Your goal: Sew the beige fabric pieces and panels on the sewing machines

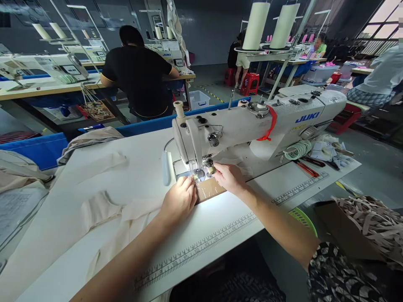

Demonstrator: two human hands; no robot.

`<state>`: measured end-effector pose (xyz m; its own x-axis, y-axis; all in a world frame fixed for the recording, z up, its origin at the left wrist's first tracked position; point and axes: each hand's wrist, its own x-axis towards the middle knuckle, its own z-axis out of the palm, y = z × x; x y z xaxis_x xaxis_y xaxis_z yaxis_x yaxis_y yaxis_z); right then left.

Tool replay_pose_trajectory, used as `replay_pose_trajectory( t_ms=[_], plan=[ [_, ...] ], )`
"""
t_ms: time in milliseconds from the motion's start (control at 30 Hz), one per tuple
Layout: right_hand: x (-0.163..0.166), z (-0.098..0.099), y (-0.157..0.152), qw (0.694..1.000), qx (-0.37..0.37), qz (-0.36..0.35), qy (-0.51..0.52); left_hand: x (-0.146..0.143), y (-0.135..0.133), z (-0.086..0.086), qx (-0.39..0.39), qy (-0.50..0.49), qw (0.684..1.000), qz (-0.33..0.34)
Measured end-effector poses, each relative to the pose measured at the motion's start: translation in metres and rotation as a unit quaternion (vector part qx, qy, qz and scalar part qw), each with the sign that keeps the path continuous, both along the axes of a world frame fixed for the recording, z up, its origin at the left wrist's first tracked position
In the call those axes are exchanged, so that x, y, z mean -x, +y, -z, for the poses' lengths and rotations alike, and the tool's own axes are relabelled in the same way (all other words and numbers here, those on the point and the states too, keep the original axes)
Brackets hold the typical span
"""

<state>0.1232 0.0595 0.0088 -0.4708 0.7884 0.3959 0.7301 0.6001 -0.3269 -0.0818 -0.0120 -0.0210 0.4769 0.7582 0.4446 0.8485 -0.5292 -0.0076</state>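
Note:
A white JUKI sewing machine (229,130) stands on the table, its lamp lighting the needle area. My left hand (180,198) is closed in a pinch just left of the presser foot (195,175); whatever lies between the fingertips is too small to tell. To the right of the needle, my right hand (230,178) has thumb and finger pressed together beside a small pale yellow cylinder (211,170). Whether they grip it is hard to see. Loose white threads lie on a brown plate (209,189) between my hands. Thin beige fabric pieces (100,209) spread across the left of the table.
Scissors with orange handles (307,168) and a coil of pale green cord (297,150) lie by the machine's base. A printed ruler (195,251) runs along the front edge. Fabric strips (374,222) fill a box at lower right. A co-worker in black (135,75) sits ahead.

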Motion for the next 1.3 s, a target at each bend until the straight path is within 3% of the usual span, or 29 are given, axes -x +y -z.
replay_pose_trajectory(
  t_ms=[233,333,467,567,633,800,933,1133,1300],
  plan=[
    [-0.006,0.001,-0.017,0.997,-0.021,-0.073,-0.022,0.012,0.007,-0.01,0.056,-0.066,0.996,-0.03],
    [0.004,-0.008,-0.036,0.986,-0.039,-0.153,-0.045,0.031,0.006,-0.025,0.08,-0.099,0.985,-0.115],
    [0.028,-0.019,-0.071,0.96,-0.078,-0.258,-0.083,0.049,-0.009,-0.047,0.188,-0.062,0.945,-0.259],
    [0.04,-0.014,-0.099,0.944,-0.082,-0.306,-0.098,0.049,-0.028,-0.054,0.3,-0.047,0.909,-0.286],
    [0.04,-0.004,-0.115,0.945,-0.062,-0.309,-0.088,0.046,-0.044,-0.053,0.324,-0.073,0.9,-0.283],
    [0.017,0.022,-0.147,0.955,-0.058,-0.287,-0.053,0.041,-0.091,-0.037,0.293,-0.126,0.908,-0.271],
    [0.003,0.03,-0.16,0.962,-0.093,-0.258,-0.007,0.035,-0.118,-0.025,0.203,-0.148,0.938,-0.241],
    [0.001,0.032,-0.165,0.958,-0.101,-0.26,0.064,0.02,-0.145,-0.019,0.085,-0.152,0.974,-0.143],
    [0.002,0.037,-0.165,0.96,-0.101,-0.247,0.087,-0.002,-0.152,-0.013,0.078,-0.158,0.977,-0.122]
  ],
)
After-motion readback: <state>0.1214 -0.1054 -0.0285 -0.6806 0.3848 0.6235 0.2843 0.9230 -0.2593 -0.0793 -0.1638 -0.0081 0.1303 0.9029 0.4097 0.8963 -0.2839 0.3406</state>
